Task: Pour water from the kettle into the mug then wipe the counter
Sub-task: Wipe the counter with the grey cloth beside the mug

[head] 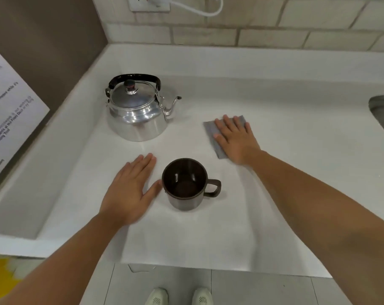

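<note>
One steel kettle [138, 111] toward the bench's [274, 102] back-left corner, one brown mug [186, 183] nearer its front edge; left hand [129, 190] flat beside it, right hand [236, 138] spread flat on one grey cloth [211, 130], fingers open

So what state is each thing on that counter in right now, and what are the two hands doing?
Kettle: upright on the counter, lid on, handle raised, nobody holding it.
Mug: upright, open; I can't tell whether it holds water.
Cloth: lying flat, partly under the right hand.
Left hand: open, flat, empty, thumb beside the mug.
Right hand: open, palm pressed on the cloth.
Wall socket: white cable plugged in.
</note>
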The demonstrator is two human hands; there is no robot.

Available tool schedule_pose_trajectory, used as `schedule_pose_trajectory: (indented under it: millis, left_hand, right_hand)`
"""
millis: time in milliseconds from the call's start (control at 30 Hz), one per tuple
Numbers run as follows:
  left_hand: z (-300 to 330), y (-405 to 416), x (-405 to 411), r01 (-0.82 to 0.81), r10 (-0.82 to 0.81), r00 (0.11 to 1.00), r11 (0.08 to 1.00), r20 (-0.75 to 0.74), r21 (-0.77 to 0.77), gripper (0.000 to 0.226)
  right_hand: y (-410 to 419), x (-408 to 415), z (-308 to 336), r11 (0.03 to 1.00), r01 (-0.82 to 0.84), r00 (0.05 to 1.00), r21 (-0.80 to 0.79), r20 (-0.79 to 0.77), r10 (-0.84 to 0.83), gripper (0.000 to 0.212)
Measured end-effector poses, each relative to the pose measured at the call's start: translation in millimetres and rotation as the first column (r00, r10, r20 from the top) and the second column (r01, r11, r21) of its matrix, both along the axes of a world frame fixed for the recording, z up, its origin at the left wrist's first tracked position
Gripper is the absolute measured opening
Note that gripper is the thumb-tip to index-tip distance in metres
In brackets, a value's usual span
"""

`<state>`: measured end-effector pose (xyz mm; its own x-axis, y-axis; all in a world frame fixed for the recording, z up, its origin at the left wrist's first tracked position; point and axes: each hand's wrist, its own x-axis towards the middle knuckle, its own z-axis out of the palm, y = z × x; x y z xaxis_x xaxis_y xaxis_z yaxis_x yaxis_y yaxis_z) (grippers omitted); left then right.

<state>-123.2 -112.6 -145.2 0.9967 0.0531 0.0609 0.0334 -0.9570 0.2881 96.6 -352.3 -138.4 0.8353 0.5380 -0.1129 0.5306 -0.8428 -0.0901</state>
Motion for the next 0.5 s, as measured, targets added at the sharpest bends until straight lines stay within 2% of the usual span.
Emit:
schedule_pose_trajectory:
  millis: [33, 133, 200, 267, 333, 367, 500]
  left_hand:
    - [-0.1, -0.2, 0.3, 0.0, 0.0, 1.0, 1.0, 0.002, 0.007, 0.072]
    - [-1.1, 0.0, 1.1, 0.006, -0.006, 1.0, 0.999, 0.001, 0.044, 0.071]
    - [-2.0, 0.1, 1.5, 0.003, -0.003, 1.0, 0.998, -0.005, 0.057, 0.071]
    - [-2.4, 0.6, 2.5, 0.002, -0.001, 1.0, 0.998, -0.013, 0.062, 0.072]
    - [-2.8, 0.2, 2.8, -0.004, 0.005, 1.0, 0.997, -0.013, 0.072, 0.074]
    - [-3.1, -0.3, 2.9, -0.006, 0.007, 1.0, 0.997, -0.015, 0.077, 0.074]
    - [-3.5, -2.1, 0.7, -0.003, 0.007, 0.998, 0.998, -0.055, 0.061, 0.073]
  right_hand:
    - [-3.0, -3.0, -0.2, 0.999, 0.038, 0.999, -0.024, 0.013, -0.038, 0.061]
    - [-6.8, -38.2, -8.2, 0.991, -0.127, 0.992, 0.043, -0.012, 0.128, 0.064]
    - [-25.9, -52.3, -8.7, 0.988, -0.135, 0.99, 0.077, -0.016, 0.137, 0.064]
    - [-55.6, -56.6, -4.3, 0.995, 0.059, 0.998, 0.079, -0.022, -0.058, 0.062]
    - [-84.2, -72.4, -0.1, 0.956, 0.282, 0.959, 0.078, -0.045, -0.279, 0.062]
    - [-92.6, -87.7, 0.6, 0.936, 0.342, 0.94, 0.079, -0.042, -0.34, 0.062]
    - [-86.1, -176.7, -0.5, 0.933, 0.347, 0.938, 0.098, -0.036, -0.345, 0.063]
